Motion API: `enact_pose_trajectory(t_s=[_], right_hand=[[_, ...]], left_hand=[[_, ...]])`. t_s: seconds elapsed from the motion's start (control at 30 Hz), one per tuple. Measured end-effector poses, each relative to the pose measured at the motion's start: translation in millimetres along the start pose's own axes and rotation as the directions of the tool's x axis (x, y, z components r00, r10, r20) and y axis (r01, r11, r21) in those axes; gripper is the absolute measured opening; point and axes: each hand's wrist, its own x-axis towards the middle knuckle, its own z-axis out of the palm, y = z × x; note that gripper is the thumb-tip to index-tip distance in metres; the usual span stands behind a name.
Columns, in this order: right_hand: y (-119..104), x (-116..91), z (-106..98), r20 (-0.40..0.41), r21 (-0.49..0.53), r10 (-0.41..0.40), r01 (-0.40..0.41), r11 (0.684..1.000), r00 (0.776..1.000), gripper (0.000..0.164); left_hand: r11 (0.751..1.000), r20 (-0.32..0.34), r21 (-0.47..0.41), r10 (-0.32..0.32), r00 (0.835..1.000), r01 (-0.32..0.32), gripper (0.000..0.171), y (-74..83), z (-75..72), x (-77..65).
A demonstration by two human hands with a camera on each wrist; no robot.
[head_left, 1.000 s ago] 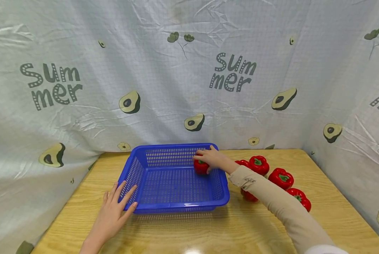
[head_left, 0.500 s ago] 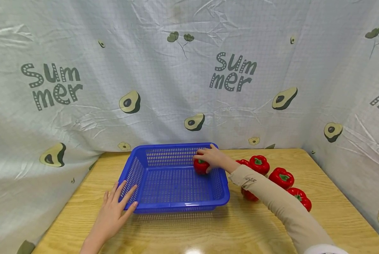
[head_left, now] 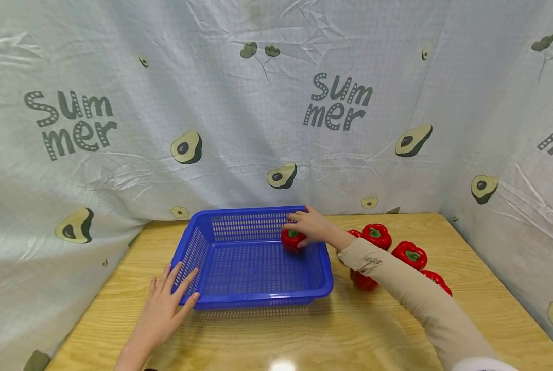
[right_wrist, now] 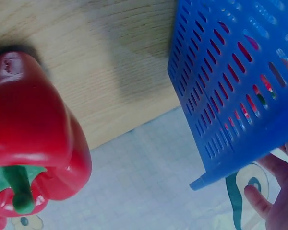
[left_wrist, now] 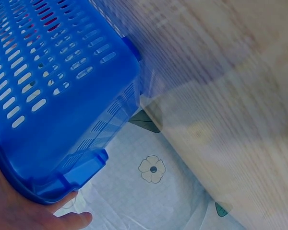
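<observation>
A blue plastic basket [head_left: 253,298] with slotted walls sits on the table. Inside, near its right wall, stands a red bell pepper [head_left: 291,241] with its green stem up. My right hand [head_left: 314,225] reaches over the right rim, its fingers spread above the pepper and the thumb close by its side; exact contact cannot be told. On the basket's left front corner rests my left hand [head_left: 162,309], fingers spread. In the left wrist view, part of that hand [left_wrist: 24,211] lies against the basket's rim [left_wrist: 19,184].
Several more red bell peppers lie on the table [head_left: 485,309] right of the basket, some partly behind the right sleeve [head_left: 411,293]. In the right wrist view one pepper [right_wrist: 33,120] is close to the camera. A printed cloth [head_left: 239,113] hangs behind the table.
My right hand has lifted slightly and shifted right, its fingers more spread over the pepper, which stays in the basket. The left hand keeps its place; the head view has shifted slightly.
</observation>
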Motion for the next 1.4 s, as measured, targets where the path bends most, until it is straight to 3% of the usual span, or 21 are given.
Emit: enact_pose_trajectory(t_s=[0.37, 0.77, 1.13, 1.4], right_hand=[[2, -23, -11, -0.150, -0.083, -0.087, 0.075, 0.994, 0.985, 0.056], [-5, -62, -23, -0.203, -0.066, -0.129, 0.118, 0.991, 0.971, 0.052], [-10, -98, -25, -0.214, 0.002, -0.076, 0.079, 0.997, 0.974, 0.049], [-10, -127, -23, -0.282, -0.036, -0.066, 0.058, 0.998, 0.957, 0.049]], left_hand=[[1.000, -0.016, 0.012, 0.019, 1.000, -0.019, 0.046, -1.1, 1.6, -0.5], [1.000, 0.005, 0.001, 0.004, 1.000, -0.004, 0.047, 0.2, 0.6, -0.7], [1.000, 0.008, 0.003, 0.010, 1.000, -0.010, 0.048, -0.6, 0.7, -0.2], [1.000, 0.014, 0.011, 0.010, 1.000, -0.010, 0.048, -1.7, 0.5, -0.4]])
